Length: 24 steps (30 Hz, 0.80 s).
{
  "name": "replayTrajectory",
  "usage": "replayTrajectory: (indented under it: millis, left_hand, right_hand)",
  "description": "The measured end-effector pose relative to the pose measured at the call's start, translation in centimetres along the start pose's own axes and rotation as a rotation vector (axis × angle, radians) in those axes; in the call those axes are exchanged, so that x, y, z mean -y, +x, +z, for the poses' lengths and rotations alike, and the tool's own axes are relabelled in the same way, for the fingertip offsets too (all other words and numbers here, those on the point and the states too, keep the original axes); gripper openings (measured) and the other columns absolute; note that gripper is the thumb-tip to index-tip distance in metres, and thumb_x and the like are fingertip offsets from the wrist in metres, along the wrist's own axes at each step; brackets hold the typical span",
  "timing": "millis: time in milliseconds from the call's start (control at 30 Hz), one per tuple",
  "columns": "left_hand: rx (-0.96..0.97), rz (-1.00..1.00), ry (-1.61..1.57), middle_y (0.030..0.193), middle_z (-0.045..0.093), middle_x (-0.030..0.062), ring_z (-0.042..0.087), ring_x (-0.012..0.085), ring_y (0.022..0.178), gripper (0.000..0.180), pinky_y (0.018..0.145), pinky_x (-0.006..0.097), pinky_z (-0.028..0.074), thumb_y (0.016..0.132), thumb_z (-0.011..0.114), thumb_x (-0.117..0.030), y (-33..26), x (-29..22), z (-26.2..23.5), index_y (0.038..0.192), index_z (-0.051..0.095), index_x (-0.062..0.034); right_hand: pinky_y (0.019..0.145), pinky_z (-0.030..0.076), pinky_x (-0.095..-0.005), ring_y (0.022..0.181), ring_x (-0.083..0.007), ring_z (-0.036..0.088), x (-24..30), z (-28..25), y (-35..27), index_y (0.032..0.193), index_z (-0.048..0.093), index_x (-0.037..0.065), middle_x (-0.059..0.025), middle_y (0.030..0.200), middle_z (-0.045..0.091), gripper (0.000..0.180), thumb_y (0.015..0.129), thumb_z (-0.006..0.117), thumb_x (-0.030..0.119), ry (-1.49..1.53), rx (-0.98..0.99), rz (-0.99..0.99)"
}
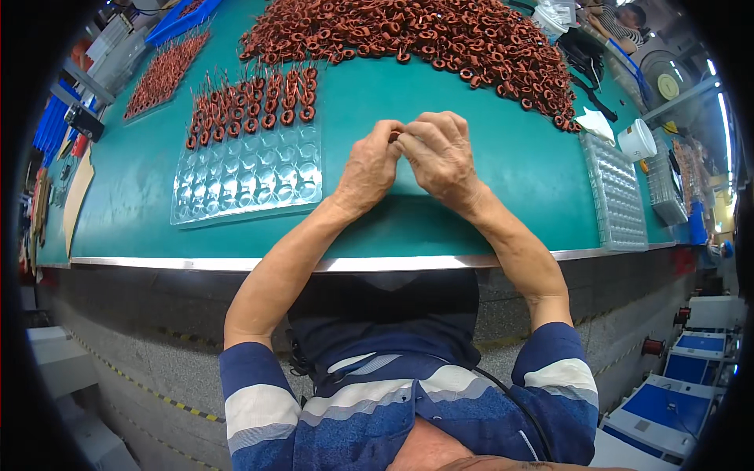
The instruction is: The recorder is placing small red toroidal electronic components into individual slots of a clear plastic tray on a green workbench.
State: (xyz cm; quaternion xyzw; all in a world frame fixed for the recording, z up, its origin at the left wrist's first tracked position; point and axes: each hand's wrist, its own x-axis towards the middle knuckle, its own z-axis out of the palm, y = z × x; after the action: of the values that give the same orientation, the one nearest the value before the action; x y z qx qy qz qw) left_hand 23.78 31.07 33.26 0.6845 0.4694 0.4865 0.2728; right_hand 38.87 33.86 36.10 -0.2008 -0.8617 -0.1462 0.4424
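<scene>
Over the middle of the green table, my left hand [369, 166] and my right hand [441, 155] meet at the fingertips. Pinched between them is a small ring coil [395, 136] wound with reddish copper wire, mostly covered by the fingers. Left of my hands lies a clear plastic tray [245, 177] with round pockets. Its far rows hold several copper ring coils [251, 110] with wire ends sticking up, while its near rows show bare pockets. A large heap of similar coils [416, 35] spreads across the far side of the table.
Another filled coil tray [166, 74] lies at the far left, by a blue bin [182, 20]. Stacked clear trays [616, 192] and a white tub [637, 141] stand at the right. The table's metal front edge [196, 264] runs before me. A person [620, 23] sits at the far right.
</scene>
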Motion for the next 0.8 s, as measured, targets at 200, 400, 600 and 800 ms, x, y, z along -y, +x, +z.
replayTrajectory:
  millis: [200, 400, 600, 800]
  left_hand:
    - [0.154, -0.255, -0.667, 0.079, 0.051, 0.0007, 0.05, 0.0096, 0.066, 0.021, 0.058, 0.024, 0.042, 0.098, 0.051, -0.016, 0.3, 0.0, -0.9, 0.113, 0.052, -0.0002]
    - [0.121, -0.348, -0.785, 0.083, 0.052, 0.0011, 0.049, 0.0104, 0.07, 0.019, 0.062, 0.024, 0.042, 0.098, 0.05, -0.017, 0.4, 0.0, -1.3, 0.11, 0.053, -0.0028]
    - [0.134, -0.426, -0.817, 0.083, 0.052, 0.0027, 0.048, 0.0108, 0.067, 0.017, 0.06, 0.024, 0.04, 0.099, 0.049, -0.018, 0.0, -0.4, -1.6, 0.107, 0.052, -0.0037]
    - [0.153, -0.269, -0.806, 0.083, 0.05, 0.0035, 0.048, 0.0112, 0.067, 0.019, 0.061, 0.023, 0.04, 0.1, 0.046, -0.02, -0.2, -1.6, -1.1, 0.112, 0.048, -0.0048]
  right_hand:
    - [0.074, 0.046, -0.0333, 0.085, -0.0223, 0.058, -1.2, -0.2, -0.4, 0.09, 0.07, 0.008, -0.0043, 0.087, 0.063, 0.014, 0.076, 0.075, 0.008, 0.125, -0.051, 0.224]
    - [0.073, 0.046, -0.0332, 0.085, -0.0226, 0.059, -1.1, 0.1, -0.6, 0.091, 0.071, 0.008, -0.0048, 0.088, 0.063, 0.016, 0.075, 0.075, 0.008, 0.144, -0.016, 0.215]
    - [0.077, 0.047, -0.0333, 0.089, -0.0207, 0.058, -0.5, 0.3, -0.2, 0.091, 0.072, 0.008, -0.0063, 0.089, 0.064, 0.011, 0.085, 0.068, 0.016, 0.54, 0.068, 0.686]
    - [0.08, 0.046, -0.0304, 0.09, -0.0144, 0.057, -2.3, 0.4, -0.6, 0.09, 0.071, 0.003, -0.005, 0.089, 0.065, 0.019, 0.09, 0.065, 0.02, 1.159, 0.078, 1.122]
